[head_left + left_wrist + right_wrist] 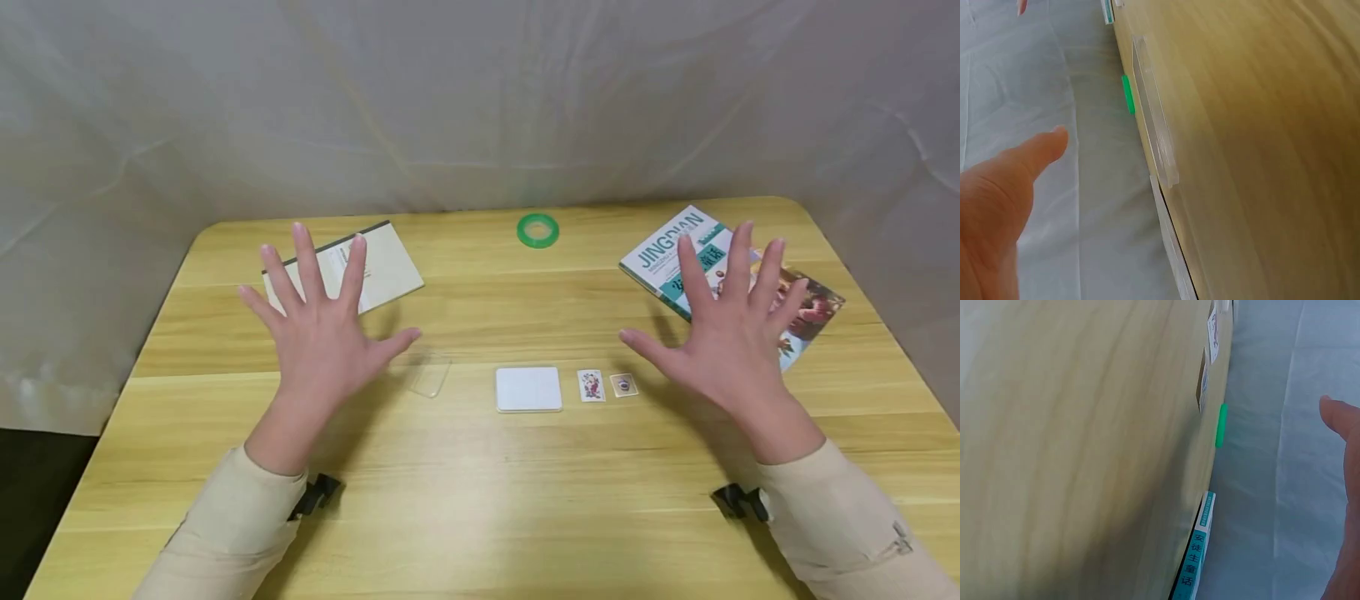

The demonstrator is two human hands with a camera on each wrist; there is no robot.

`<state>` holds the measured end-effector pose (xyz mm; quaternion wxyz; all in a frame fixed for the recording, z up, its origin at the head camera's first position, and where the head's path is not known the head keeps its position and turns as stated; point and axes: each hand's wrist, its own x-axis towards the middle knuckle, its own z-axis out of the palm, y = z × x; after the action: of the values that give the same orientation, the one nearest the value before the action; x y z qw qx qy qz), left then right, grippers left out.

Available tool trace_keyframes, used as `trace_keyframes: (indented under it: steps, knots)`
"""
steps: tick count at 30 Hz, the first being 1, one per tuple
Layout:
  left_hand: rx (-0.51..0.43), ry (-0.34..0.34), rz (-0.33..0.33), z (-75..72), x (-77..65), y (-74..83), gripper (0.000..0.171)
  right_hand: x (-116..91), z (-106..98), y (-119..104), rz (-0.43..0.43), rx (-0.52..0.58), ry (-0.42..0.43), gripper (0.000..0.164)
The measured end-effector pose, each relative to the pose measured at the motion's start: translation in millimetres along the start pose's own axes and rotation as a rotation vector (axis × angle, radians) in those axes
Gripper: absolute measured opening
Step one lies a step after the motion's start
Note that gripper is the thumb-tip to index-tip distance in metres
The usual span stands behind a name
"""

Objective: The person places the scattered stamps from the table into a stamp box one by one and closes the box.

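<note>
Both hands hover above the table with fingers spread wide and nothing held. My left hand (318, 346) overlaps the cream notebook (393, 267) in the head view, its thumb near a clear plastic lid (431, 375). My right hand (727, 350) overlaps the book with the JINGDIAN title (656, 258). Between the hands lies a shallow clear case (528, 389) with a white inside. Just right of it are a small card with a flowery print (591, 386) and a smaller square sticker-like piece (623, 385). The lid's long edge (1154, 112) shows in the left wrist view.
A green ring of tape (537, 231) lies near the table's back edge. The wooden table (465, 508) meets a pale cloth curtain (480, 100) behind it. Each sleeve has a black camera mount (738, 502) at the wrist.
</note>
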<state>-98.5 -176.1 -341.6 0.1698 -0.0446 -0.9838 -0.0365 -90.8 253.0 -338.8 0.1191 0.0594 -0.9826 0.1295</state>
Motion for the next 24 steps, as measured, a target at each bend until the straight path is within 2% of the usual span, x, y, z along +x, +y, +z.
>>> trace_keyframes:
  steps: [3, 6, 7, 9, 10, 12, 15, 17, 20, 24]
  knots:
    - [-0.084, 0.153, 0.063, 3.2, -0.3, 2.1, 0.121, -1, 0, 0, -0.031, 0.023, 0.064, 0.115]
    - [-0.222, 0.291, 0.149, 5.9, -0.3, 7.1, 0.114, -2, 2, -2, -0.121, 0.101, 0.222, 0.107]
    - [-0.277, 0.325, 0.182, 6.4, -0.2, 9.8, 0.112, -2, 3, -4, -0.161, 0.144, 0.284, 0.103]
    - [-0.385, 0.323, 0.214, 5.6, -0.9, 17.0, 0.109, -3, 5, -7, -0.226, 0.243, 0.371, 0.096]
    - [-0.432, 0.308, 0.226, 5.2, -1.7, 21.1, 0.109, -4, 6, -8, -0.251, 0.295, 0.397, 0.092]
    - [-0.526, 0.246, 0.237, 4.0, -3.7, 30.9, 0.11, -7, 8, -12, -0.251, 0.428, 0.382, 0.081]
    - [-0.639, 0.12, 0.231, 3.5, -8.4, 46.9, 0.118, -13, 9, -16, -0.154, 0.617, 0.241, 0.072]
    - [-0.71, 0.038, 0.229, 5.5, -10.8, 56.7, 0.121, -17, 10, -18, -0.058, 0.717, 0.116, 0.077]
    - [-0.807, -0.105, 0.184, 9.8, -14.4, 69.0, 0.125, -20, 11, -19, 0.038, 0.785, -0.05, 0.075]
    - [-0.911, -0.279, 0.119, 15.7, -18.0, 80.7, 0.125, -22, 15, -16, 0.024, 0.793, -0.203, 0.069]
